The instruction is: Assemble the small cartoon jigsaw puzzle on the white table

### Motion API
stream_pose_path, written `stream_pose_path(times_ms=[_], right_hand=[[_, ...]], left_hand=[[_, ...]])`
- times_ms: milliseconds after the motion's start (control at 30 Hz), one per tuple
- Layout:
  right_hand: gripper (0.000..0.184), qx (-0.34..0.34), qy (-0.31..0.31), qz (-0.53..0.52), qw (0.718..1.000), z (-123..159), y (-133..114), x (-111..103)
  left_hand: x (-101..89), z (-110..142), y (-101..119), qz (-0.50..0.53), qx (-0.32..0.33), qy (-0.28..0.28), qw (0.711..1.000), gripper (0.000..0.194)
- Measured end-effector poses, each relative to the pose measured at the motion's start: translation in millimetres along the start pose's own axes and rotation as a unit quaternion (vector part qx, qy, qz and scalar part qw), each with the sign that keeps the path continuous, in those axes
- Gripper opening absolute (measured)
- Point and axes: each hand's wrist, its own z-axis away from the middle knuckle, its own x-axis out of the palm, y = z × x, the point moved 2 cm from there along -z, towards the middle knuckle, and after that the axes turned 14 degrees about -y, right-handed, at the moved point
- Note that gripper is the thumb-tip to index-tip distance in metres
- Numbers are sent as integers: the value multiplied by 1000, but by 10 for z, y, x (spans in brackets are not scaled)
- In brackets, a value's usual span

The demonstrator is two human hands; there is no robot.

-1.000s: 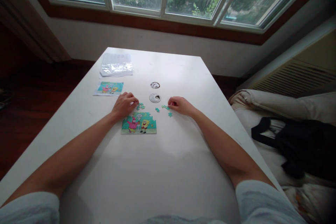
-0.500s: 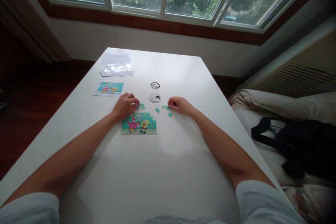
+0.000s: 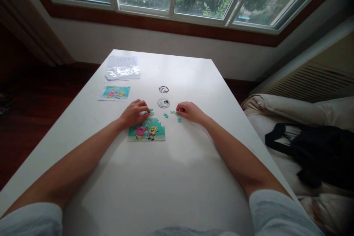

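A partly assembled jigsaw puzzle [image 3: 146, 132] with cartoon figures lies flat on the white table, its upper edge uneven. My left hand [image 3: 135, 113] rests over its upper left corner, thumb and forefinger closed together beside a few loose teal pieces [image 3: 152, 112]; whatever is between the fingertips is hidden. To the right, my right hand [image 3: 189, 111] has curled fingers pinching at the end of a small group of teal puzzle pieces [image 3: 173, 113]. Single loose pieces lie between the hands [image 3: 166, 115] and below the right fingertips [image 3: 179, 120].
A small reference picture [image 3: 116, 93] lies at the left, with a clear plastic bag and papers [image 3: 123, 68] behind it. Two round, grey-patterned discs [image 3: 163, 103] sit beyond the hands. A sofa with dark clothing [image 3: 318, 151] stands right of the table [image 3: 177, 177].
My left hand has shifted slightly right, covering some loose pieces that showed beside its fingertips. My right hand has barely moved, and the assembled puzzle stays in place.
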Motion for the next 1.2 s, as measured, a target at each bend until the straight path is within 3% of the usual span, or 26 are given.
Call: stream_pose_path(times_ms=[300,1200], right_hand=[[7,-62,-4,24,998,9,-339,66],[6,-60,-26,28,997,5,-371,100]], left_hand=[[-30,-9,154,8,56,-62,996,15],[4,-12,105,10,74,-53,996,16]])
